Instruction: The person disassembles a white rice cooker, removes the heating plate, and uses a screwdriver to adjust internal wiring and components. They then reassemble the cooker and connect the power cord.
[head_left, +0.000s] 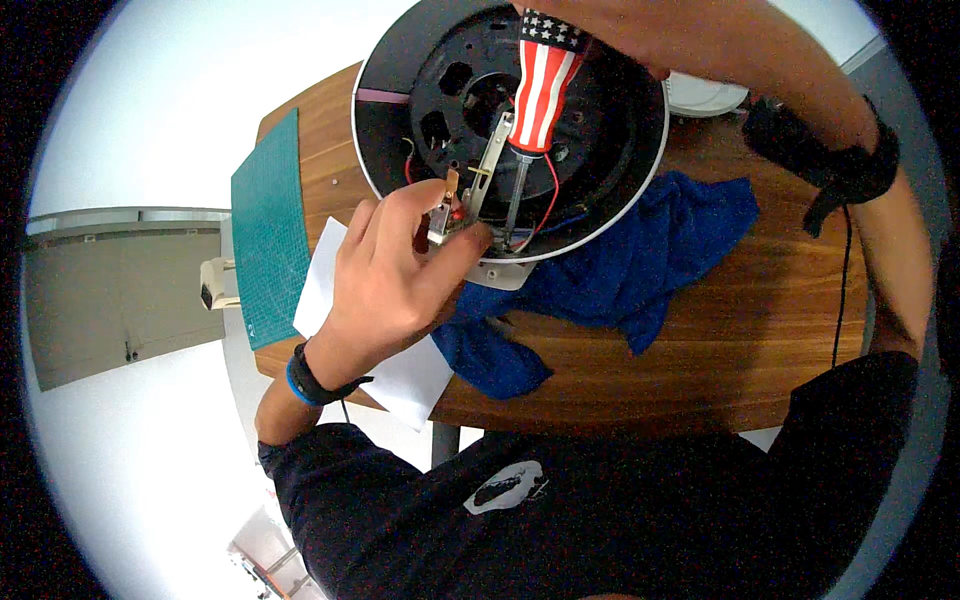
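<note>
A round appliance housing (661, 150) with a white rim and black inside lies open on the table. My left hand (385, 270) pinches a small metal switch bracket (441, 218) at its near left rim; a copper strip and something red show there. From the bracket a slotted metal lever (490, 165) runs up over the housing. My right hand (640, 35), partly cut off by the top edge, is closed round the handle of a screwdriver (545, 95) with red and white stripes and stars. Its shaft points down to the near inner rim, beside a red wire (553, 195); the tip's contact is unclear.
A crumpled blue cloth (640, 260) lies under and beside the housing on the wooden table (700, 370). White paper (415, 385) sits beneath my left forearm. To the left is a green cutting mat (268, 225). A white round object (705, 95) stands behind, at right.
</note>
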